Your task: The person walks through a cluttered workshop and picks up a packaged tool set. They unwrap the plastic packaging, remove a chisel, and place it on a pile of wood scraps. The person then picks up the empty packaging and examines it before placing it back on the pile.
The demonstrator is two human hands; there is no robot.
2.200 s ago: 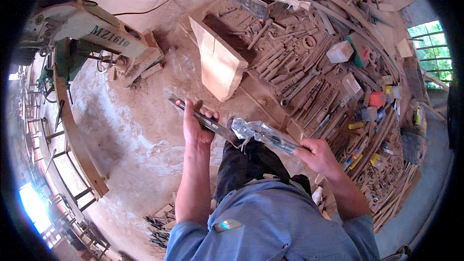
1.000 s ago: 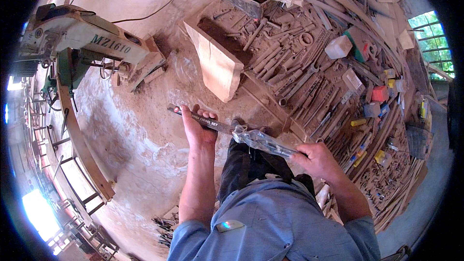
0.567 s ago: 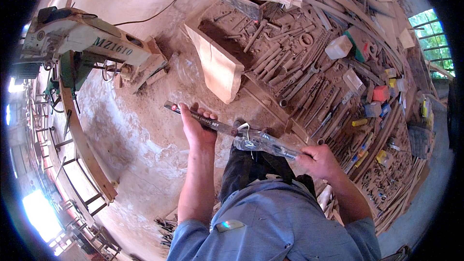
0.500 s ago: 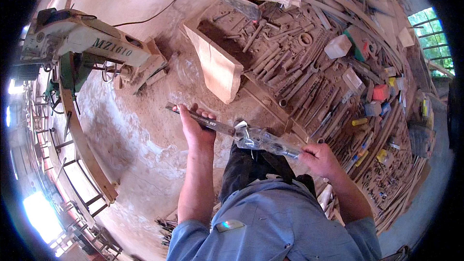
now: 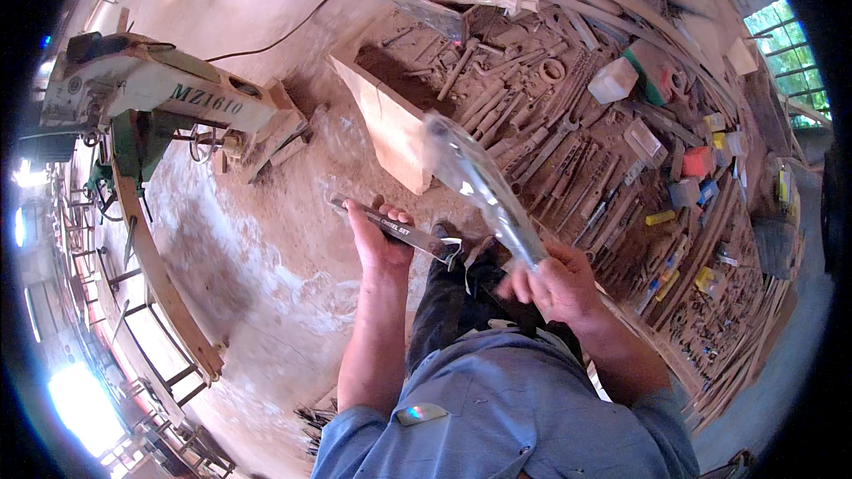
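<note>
My left hand (image 5: 382, 235) grips a long, narrow dark box (image 5: 404, 232) with pale lettering, palm up, thumb along its near side. A torn white flap (image 5: 451, 248) stands at the box's right end. Closed around the lower end of a clear plastic packet (image 5: 484, 186) is my right hand (image 5: 559, 284). The packet is long and shiny, tilted up and to the left, and blurred by motion; what lies inside cannot be made out. Box and packet are apart.
A thick wooden board (image 5: 390, 129) stands beyond my hands, edging a dusty bench. On it lie several wrenches (image 5: 555, 142), a red-orange block (image 5: 698, 161) and a clear plastic box (image 5: 613, 81). At the left stands a white-and-green machine (image 5: 169, 93). A black cable (image 5: 302, 22) crosses the floor.
The clear packet has come out of the box's end and swung upward in my right hand, which moved left. My left hand with the box shifted slightly right.
</note>
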